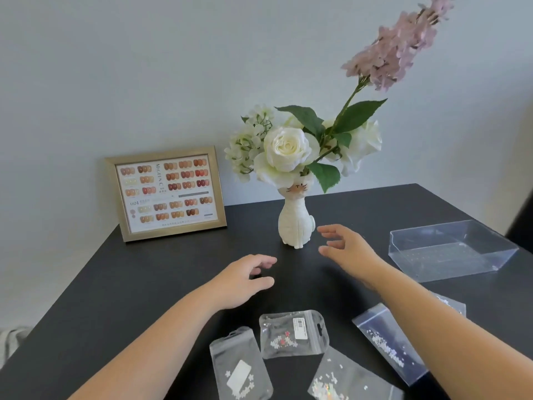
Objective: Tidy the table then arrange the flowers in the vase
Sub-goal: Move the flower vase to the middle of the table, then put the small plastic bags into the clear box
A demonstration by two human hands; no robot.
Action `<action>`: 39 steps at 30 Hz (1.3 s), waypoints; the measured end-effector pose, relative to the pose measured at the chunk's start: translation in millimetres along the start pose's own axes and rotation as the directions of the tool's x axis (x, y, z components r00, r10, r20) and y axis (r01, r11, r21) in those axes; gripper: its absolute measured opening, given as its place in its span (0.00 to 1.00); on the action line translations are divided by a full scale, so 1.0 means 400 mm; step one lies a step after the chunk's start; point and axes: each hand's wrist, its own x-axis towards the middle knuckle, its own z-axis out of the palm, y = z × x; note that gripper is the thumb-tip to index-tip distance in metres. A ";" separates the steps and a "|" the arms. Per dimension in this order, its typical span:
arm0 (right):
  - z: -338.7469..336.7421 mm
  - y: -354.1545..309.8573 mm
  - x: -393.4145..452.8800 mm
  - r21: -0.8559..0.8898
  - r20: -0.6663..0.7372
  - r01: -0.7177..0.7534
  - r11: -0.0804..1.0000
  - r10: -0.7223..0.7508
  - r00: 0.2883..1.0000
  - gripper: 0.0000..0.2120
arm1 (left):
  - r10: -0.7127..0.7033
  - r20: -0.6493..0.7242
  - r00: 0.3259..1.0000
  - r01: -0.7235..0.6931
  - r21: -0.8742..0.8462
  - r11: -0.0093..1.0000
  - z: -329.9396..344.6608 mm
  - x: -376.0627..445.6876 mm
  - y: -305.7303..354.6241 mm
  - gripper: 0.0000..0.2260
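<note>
Vase mid-table — frame left, box right, packets in front.

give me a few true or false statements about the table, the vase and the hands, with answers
1. The cat-shaped vase stands upright with flowers in it. True.
2. The right hand grips the vase. False: it hovers beside the vase, fingers relaxed, holding nothing.
3. The framed nail colour chart lies flat on the table. False: it stands propped against the wall.
4. Several small clear bags lie on the dark table near the person. True.
5. The left hand holds a bag. False: it is empty, above the table.
6. The clear plastic box sits right of the vase. True.
</note>
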 end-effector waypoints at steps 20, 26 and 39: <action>0.093 -0.033 -0.206 -0.343 0.350 0.181 0.922 -0.053 0.935 0.15 | -0.194 0.160 0.968 0.129 0.347 0.929 -0.008 -0.222 0.007 0.22; 0.014 -0.016 -0.221 -0.175 0.081 0.098 0.980 -0.085 0.993 0.02 | -0.051 0.131 0.990 0.029 0.164 0.986 0.006 -0.166 0.062 0.12; -0.449 0.133 -0.221 -0.307 -0.551 -0.054 0.950 -0.131 0.824 0.10 | 0.535 -0.115 0.837 -0.547 -0.135 0.826 0.217 0.129 0.429 0.09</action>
